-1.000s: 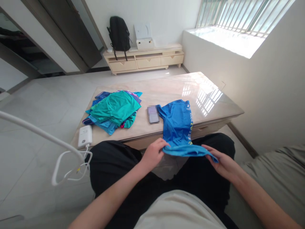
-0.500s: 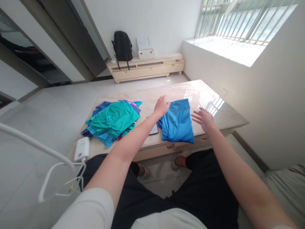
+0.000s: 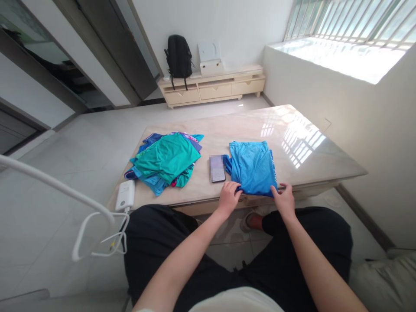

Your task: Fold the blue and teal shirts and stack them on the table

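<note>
A folded blue garment (image 3: 253, 167) of shiny fabric lies near the front edge of the table, its lower edge reaching that edge. My left hand (image 3: 229, 199) is closed on its near left corner, thumb and fingers pinched together. At the near right corner, my right hand (image 3: 284, 202) grips the fabric, the thumb on top and the fingers partly hidden. Just left of the garment lies a phone (image 3: 217, 169) with its screen lit and blurred. Farther left is a loose pile of clothes, with a green garment (image 3: 167, 158) on top.
A white power bank (image 3: 125, 196) with a cable sits at the table's (image 3: 312, 162) front left corner. A white curved tube (image 3: 58, 190) crosses the left side. Beyond the table, a low cabinet (image 3: 216, 92) bears a black backpack (image 3: 179, 56) and a white box (image 3: 210, 67).
Both hands have come down from above the garment's sides to its near corners and taken hold there. The garment's top layer now looks lighter blue and lies differently. The view has shifted slightly.
</note>
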A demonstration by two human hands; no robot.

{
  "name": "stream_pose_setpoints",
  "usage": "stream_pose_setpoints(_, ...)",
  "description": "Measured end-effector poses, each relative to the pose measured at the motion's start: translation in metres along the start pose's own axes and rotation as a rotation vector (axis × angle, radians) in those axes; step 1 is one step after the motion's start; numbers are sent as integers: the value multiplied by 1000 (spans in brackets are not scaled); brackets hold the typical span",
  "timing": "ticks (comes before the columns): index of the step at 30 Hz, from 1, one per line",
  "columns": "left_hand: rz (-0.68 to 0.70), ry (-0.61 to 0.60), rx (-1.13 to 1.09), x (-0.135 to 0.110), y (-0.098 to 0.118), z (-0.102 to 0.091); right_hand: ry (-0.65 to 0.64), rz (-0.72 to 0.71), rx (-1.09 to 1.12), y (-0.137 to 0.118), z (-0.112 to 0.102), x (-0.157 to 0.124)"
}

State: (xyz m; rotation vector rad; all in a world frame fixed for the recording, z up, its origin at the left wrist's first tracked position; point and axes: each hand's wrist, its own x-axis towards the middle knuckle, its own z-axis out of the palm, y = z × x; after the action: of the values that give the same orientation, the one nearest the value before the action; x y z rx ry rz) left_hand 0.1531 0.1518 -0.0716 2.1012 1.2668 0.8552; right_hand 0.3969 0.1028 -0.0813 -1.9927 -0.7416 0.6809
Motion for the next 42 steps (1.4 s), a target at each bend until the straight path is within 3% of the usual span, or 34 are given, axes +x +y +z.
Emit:
stream_pose_setpoints(5,-130,113,-173,-8,7,1,-35,-7,175,7,-2,6)
stream_pose_setpoints(11,-384,216,-418,-24,0,-2,8,48,361,10,-15,14)
stream_pose_setpoints(18,-600,73,-725,-49,-2,7,-1,223,476,16,-18,6)
stream_pose_setpoints(23,-798,110,-921,-45,15,20,-145,287,496,10,-19,0)
stream_pose_setpoints(28,-861,177,-1059,-38,36,19,-193,242,466,-2,-32,-13)
stream_pose_setpoints(32,-761,256,-1072,-51,61,-17,-174,97,424,-29,-72,-46)
stream_pose_setpoints(36,-548,145,-974,-61,106,-87,-232,-69,436,-87,-125,-90)
stream_pose_setpoints(39,-443,-4,-860,-46,134,-138,-208,-101,512,-131,-147,-99)
stream_pose_setpoints(42,-313,-155,-724,-7,138,-163,-224,-99,566,-165,-145,-76)
